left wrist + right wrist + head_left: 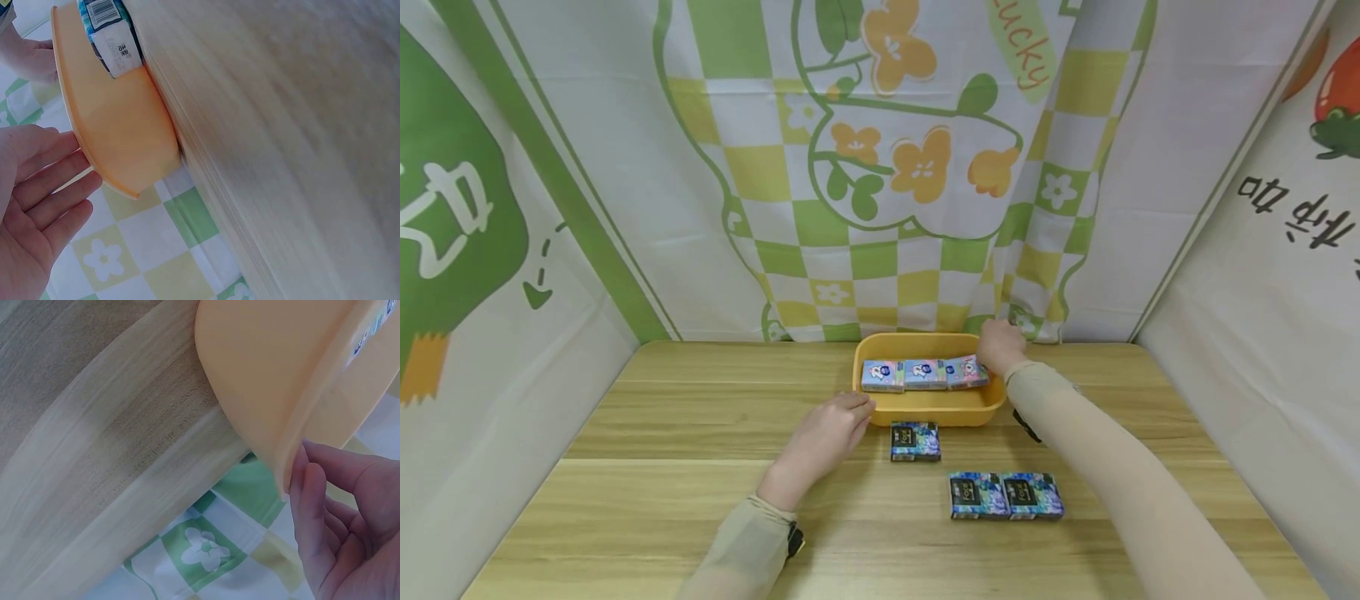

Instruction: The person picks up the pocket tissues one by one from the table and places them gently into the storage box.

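A yellow plastic basket point(934, 417) stands at the back of the table with three small light-blue and pink tissue packs point(925, 373) in a row inside. My left hand point(827, 429) is at its near left corner, and in the left wrist view the straight fingers point(59, 192) touch the rim. At the right end, my right hand point(1000, 343) pinches the rim between thumb and fingers, as the right wrist view shows. A dark floral tissue pack point(915, 442) lies just in front of the basket, near my left fingertips.
Two more dark floral packs point(1006, 496) lie side by side nearer me, right of the middle of the wooden table point(880, 546). A green and yellow checked curtain point(917, 275) hangs right behind the basket. Printed cloth walls stand at both sides.
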`<state>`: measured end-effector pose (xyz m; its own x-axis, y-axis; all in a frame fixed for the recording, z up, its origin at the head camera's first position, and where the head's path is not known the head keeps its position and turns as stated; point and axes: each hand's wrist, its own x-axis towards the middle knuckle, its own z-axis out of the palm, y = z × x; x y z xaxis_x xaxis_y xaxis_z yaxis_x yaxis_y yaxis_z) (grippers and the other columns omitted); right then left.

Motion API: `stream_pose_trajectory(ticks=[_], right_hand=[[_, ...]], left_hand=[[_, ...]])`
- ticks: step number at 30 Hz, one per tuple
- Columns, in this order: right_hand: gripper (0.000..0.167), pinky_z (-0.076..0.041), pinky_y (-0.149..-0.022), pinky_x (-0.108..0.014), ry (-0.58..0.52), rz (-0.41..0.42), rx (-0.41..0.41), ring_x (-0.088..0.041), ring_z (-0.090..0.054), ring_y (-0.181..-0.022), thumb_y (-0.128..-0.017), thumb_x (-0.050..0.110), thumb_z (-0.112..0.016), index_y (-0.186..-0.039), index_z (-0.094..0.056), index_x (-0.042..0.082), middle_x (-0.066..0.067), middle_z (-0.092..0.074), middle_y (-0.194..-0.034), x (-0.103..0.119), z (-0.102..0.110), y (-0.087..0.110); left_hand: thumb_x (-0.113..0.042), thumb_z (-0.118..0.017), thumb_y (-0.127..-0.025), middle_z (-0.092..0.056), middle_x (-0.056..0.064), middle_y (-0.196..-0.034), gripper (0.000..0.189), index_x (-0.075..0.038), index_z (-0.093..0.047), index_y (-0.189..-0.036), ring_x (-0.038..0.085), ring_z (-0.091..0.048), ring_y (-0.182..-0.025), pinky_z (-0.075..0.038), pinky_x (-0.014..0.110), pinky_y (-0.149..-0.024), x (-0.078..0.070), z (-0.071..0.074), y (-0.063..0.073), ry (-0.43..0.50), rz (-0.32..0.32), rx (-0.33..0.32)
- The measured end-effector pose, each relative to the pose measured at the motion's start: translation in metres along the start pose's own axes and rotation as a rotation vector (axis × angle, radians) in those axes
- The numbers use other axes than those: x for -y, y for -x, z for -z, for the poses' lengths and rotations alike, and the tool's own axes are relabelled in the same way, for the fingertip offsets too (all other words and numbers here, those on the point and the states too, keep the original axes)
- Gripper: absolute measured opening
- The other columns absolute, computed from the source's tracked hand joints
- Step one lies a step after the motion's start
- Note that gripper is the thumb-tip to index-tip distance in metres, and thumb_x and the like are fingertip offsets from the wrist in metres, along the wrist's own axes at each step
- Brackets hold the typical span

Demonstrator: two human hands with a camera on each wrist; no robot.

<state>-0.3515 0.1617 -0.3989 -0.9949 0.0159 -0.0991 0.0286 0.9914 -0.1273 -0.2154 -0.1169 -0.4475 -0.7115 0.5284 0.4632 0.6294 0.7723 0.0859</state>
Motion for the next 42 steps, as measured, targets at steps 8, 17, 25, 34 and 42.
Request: stream_pose_trajectory(ticks=[8,17,25,34,42], right_hand=[[0.010,-0.054,-0.045,-0.026,-0.064,0.002,0.002,-0.025,-0.064,-0.064,-0.075,0.000,-0.064,-0.085,-0.066,-0.003,-0.025,-0.067,-0.097,0.003,0.001,0.001],[0.015,-0.052,-0.041,-0.022,-0.086,-0.004,0.014,-0.018,-0.061,-0.053,-0.070,-0.002,-0.069,-0.085,-0.065,-0.002,-0.026,-0.066,-0.100,0.002,-0.001,-0.003],[0.018,-0.057,-0.051,-0.025,-0.107,0.022,0.048,-0.016,-0.067,-0.051,-0.070,-0.004,-0.067,-0.088,-0.067,-0.007,-0.022,-0.071,-0.086,0.002,0.002,-0.004],[0.028,-0.047,-0.101,-0.049,-0.055,0.020,0.105,-0.027,-0.070,-0.072,-0.075,0.010,-0.070,-0.096,-0.067,-0.007,-0.025,-0.069,-0.100,0.003,0.009,-0.005],[0.018,-0.048,-0.102,-0.043,-0.106,-0.003,0.182,-0.026,-0.071,-0.071,-0.083,0.012,-0.057,-0.087,-0.067,-0.004,-0.017,-0.073,-0.084,0.005,0.010,-0.005]], left_hand=[[-0.011,-0.066,-0.088,-0.068,0.013,-0.114,0.025,-0.003,-0.069,-0.112,0.028,-0.065,-0.107,-0.052,0.041,-0.099,-0.001,0.001,0.000,-0.007,0.002,0.006],[-0.012,-0.065,-0.088,-0.069,0.013,-0.112,0.024,-0.003,-0.069,-0.110,0.028,-0.065,-0.106,-0.053,0.042,-0.098,-0.001,0.001,-0.001,-0.008,-0.005,-0.007],[-0.011,-0.067,-0.087,-0.069,0.013,-0.113,0.025,-0.004,-0.070,-0.111,0.027,-0.065,-0.106,-0.052,0.040,-0.098,0.000,0.000,-0.001,-0.017,-0.007,-0.012],[-0.011,-0.067,-0.087,-0.069,0.014,-0.113,0.025,-0.003,-0.069,-0.110,0.028,-0.065,-0.106,-0.053,0.042,-0.097,0.000,0.001,0.000,-0.012,-0.009,-0.005],[-0.011,-0.066,-0.088,-0.068,0.013,-0.114,0.026,-0.004,-0.069,-0.112,0.027,-0.065,-0.107,-0.052,0.039,-0.099,-0.001,0.002,0.000,-0.023,0.001,0.007]])
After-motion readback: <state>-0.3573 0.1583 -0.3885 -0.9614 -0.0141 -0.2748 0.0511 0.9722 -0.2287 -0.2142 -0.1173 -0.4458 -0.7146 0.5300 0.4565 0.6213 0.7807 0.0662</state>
